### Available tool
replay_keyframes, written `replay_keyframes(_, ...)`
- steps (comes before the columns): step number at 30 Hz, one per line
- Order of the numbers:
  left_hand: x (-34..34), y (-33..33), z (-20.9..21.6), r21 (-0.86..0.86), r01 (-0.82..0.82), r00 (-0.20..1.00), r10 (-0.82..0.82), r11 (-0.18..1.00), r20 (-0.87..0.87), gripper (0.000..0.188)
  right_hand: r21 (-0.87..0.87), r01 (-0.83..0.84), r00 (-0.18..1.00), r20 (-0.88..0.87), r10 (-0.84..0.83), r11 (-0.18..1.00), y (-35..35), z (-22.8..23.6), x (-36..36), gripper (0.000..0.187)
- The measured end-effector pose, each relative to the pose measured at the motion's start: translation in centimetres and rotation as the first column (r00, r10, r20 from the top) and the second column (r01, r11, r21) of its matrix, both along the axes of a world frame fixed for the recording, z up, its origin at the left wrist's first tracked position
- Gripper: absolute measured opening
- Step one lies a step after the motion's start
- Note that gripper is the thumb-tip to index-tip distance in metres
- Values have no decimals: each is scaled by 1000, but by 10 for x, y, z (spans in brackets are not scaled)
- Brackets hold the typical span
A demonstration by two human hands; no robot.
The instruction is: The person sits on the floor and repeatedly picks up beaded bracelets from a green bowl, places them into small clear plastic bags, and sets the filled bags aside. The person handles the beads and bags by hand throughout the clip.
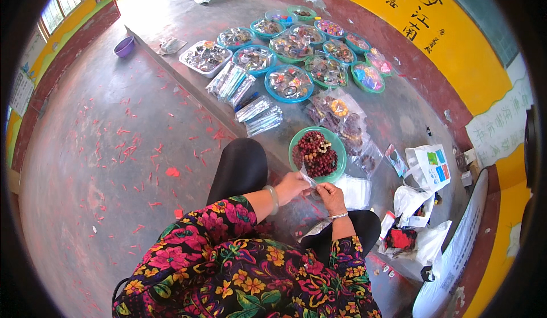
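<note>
My left hand [290,187], with a pale bangle at the wrist, is closed on one edge of a small whitish plastic bag [306,175]. The fingers of my right hand [331,198], below a silvery bracelet, pinch the same bag from the other side. Whether anything is inside it I cannot make out. Just beyond my hands stands a green basin [342,157] with dark red beaded bracelets [314,154] heaped in it, a few pale beads among them. A stack of clear flat bags [354,191] lies beside my right hand.
Bundles of silvery packets [259,116] lie ahead, before several basins of bagged small goods, such as a blue basin [289,84]. Filled clear bags [342,116] lie beyond the green basin. White carrier bags [428,167] stand at right. A low floor step [199,93] runs at left.
</note>
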State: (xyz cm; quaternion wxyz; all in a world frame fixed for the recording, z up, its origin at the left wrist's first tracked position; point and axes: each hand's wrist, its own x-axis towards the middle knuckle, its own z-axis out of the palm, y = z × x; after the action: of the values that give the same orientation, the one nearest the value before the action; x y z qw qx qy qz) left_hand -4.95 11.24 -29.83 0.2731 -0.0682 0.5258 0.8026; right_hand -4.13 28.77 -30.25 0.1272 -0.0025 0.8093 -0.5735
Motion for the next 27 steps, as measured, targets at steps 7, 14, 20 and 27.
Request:
replay_keyframes(7, -2, -3, -4, 25, 50, 995, -52, 998, 82, 10, -120, 187, 981, -24, -191, 975, 6, -7, -5, 15)
replay_keyframes(14, 2, 4, 19, -635, -139, 975, -8, 760, -223, 23, 197, 133, 965, -251, -81, 971, 3, -6, -1, 11)
replay_keyframes(20, 1, -4, 12, -726, -451, 611, -414, 519, -675, 29, 468, -38, 864, -428, 265, 883, -5, 11, 7, 10)
replay_keyframes(27, 5, -8, -4, -915, -115, 601, -706, 386, -374, 16, 372, -7, 895, -412, 172, 928, -6, 15, 9, 10)
